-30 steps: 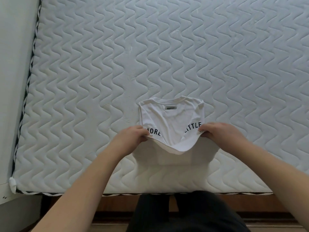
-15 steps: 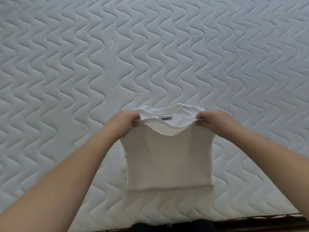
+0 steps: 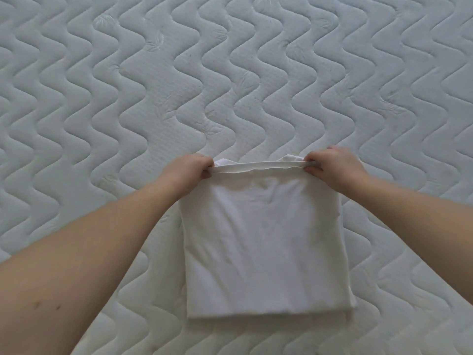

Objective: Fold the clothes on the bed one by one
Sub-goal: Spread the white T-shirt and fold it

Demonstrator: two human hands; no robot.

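Quilted mattress; folded shirt, far edge pinched by left hand, right hand.

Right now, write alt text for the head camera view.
Two bare hands, left hand and right hand, pinch the far edge of a folded white T-shirt lying on a wavy-quilted mattress.
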